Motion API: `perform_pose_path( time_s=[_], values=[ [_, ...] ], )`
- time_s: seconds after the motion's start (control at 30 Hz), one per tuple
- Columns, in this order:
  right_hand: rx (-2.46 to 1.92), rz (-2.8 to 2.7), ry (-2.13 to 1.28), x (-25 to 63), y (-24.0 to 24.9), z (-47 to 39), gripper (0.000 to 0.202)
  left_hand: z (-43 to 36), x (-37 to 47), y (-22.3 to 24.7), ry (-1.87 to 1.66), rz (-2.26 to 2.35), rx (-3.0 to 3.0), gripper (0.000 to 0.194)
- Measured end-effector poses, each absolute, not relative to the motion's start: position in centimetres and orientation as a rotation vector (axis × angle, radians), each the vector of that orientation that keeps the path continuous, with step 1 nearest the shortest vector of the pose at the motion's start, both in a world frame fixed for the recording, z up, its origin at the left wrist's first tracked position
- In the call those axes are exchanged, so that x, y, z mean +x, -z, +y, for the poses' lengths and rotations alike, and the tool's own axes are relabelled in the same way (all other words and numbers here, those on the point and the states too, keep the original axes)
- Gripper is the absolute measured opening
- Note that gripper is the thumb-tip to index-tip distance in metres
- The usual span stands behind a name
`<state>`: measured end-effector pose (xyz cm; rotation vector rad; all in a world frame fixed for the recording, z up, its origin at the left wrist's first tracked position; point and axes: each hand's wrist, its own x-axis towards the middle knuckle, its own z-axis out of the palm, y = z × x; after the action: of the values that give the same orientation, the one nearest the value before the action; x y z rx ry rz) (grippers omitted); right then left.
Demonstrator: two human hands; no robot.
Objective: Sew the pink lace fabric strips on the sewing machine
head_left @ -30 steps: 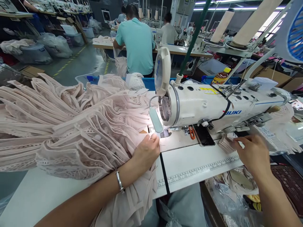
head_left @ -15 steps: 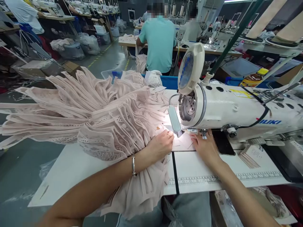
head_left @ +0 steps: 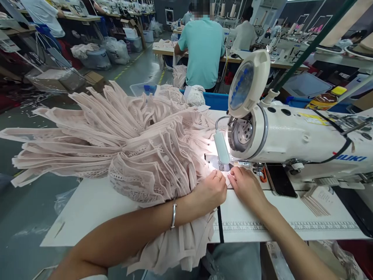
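Below the needle end of the white sewing machine [head_left: 285,132], my left hand [head_left: 212,188] is closed, pinching the edge of a pale pink fabric piece [head_left: 229,182]. My right hand [head_left: 247,186] meets it from the other side, its bent fingertips closed on the same piece. The fingertips of both hands nearly touch, and much of the piece is hidden by them. A big heap of pale pink lace-trimmed garments [head_left: 151,155] lies against my left forearm and hangs over the table's front edge. A small lamp [head_left: 222,147] lights the spot.
A dark phone [head_left: 281,179] lies under the machine arm, beside an orange item [head_left: 264,175]. A printed ruler [head_left: 256,226] runs along the front of the white table [head_left: 96,210]. A person in a turquoise shirt [head_left: 204,50] sits ahead, beyond a blue bin [head_left: 214,100].
My right hand has come left and out from beneath the presser foot area, up to my left hand. The fabric is now nearer me, and the view has shifted slightly.
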<state>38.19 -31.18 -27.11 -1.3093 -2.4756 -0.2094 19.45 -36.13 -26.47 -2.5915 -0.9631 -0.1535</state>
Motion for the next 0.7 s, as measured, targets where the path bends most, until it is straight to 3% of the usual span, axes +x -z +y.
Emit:
perform_pose_path(
  time_s=[0.13, 0.27, 0.37, 0.47, 0.7],
  values=[
    [-1.406, -2.315, -0.296, 37.6, 27.1, -30.7, 0.018, -34.9, 18.8, 26.3, 0.203, -1.165, -2.680, 0.021],
    [-1.510, -2.150, -0.521, 37.4, 26.8, -30.7, 0.016, -34.4, 18.4, 26.2, 0.475, -1.549, -2.819, 0.025],
    [-1.523, -2.093, -0.589, 37.4, 26.6, -30.8, 0.016, -35.0, 18.5, 26.6, 0.603, -1.342, -2.901, 0.034],
    [-1.532, -2.075, -0.581, 37.3, 26.6, -30.8, 0.018, -35.8, 18.8, 26.9, 0.445, -1.131, -2.779, 0.038],
    [-1.537, -2.085, -0.546, 37.2, 26.8, -30.8, 0.018, -36.5, 18.9, 25.8, 0.143, -1.127, -2.658, 0.044]
  ],
)
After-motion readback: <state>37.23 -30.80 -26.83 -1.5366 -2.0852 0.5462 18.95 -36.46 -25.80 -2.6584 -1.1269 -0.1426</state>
